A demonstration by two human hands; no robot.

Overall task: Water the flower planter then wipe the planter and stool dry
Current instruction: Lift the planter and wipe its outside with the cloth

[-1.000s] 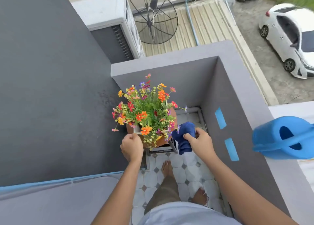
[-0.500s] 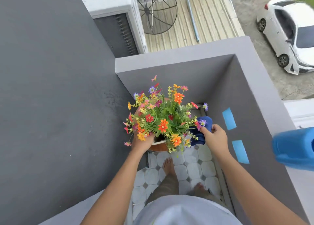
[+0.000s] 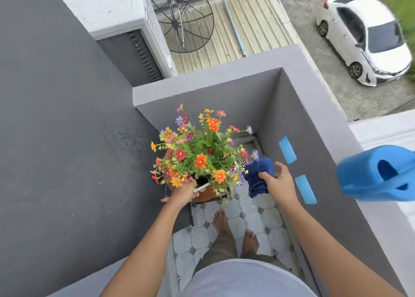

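A brown flower planter full of orange, red and purple flowers stands in the balcony corner. My left hand grips its near left rim. My right hand holds a dark blue cloth just right of the planter, beside the flowers and apart from the pot. The stool is almost hidden under the planter; only a dark edge shows. A blue watering can rests on the parapet ledge at the right.
Grey parapet walls close the corner, with two blue tape strips on the right wall. My bare feet stand on the tiled floor. A floor drain lies behind the planter. Roof, dish and car lie far below.
The view tilted and the planter appears raised and shifted slightly right. My right hand with the cloth moved from the planter's side outward to the right. My left hand kept its grip on the rim.
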